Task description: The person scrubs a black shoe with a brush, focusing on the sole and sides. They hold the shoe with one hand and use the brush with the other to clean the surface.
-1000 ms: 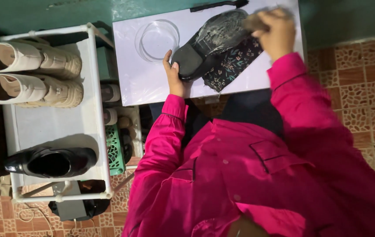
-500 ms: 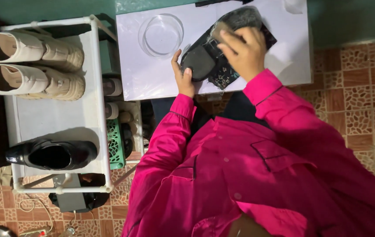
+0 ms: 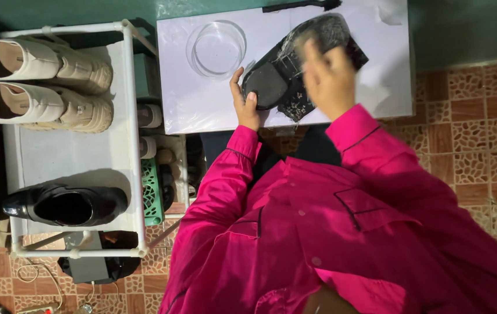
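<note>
I see the left hand [image 3: 245,103] clamped on the heel of the black shoe [image 3: 295,70] – right hand [image 3: 329,78] blurred over its sole, grip indeterminate.

The person is wearing a bright magenta long-sleeved shirt [image 3: 341,232] with a buttoned front, dark piping edging a flapped chest pocket [image 3: 370,209], and piped cuffs at both wrists. Dark trousers [image 3: 312,145] are showing below the hem. The left hand [image 3: 245,104] and right hand [image 3: 330,78] are showing bare, without gloves.
</note>
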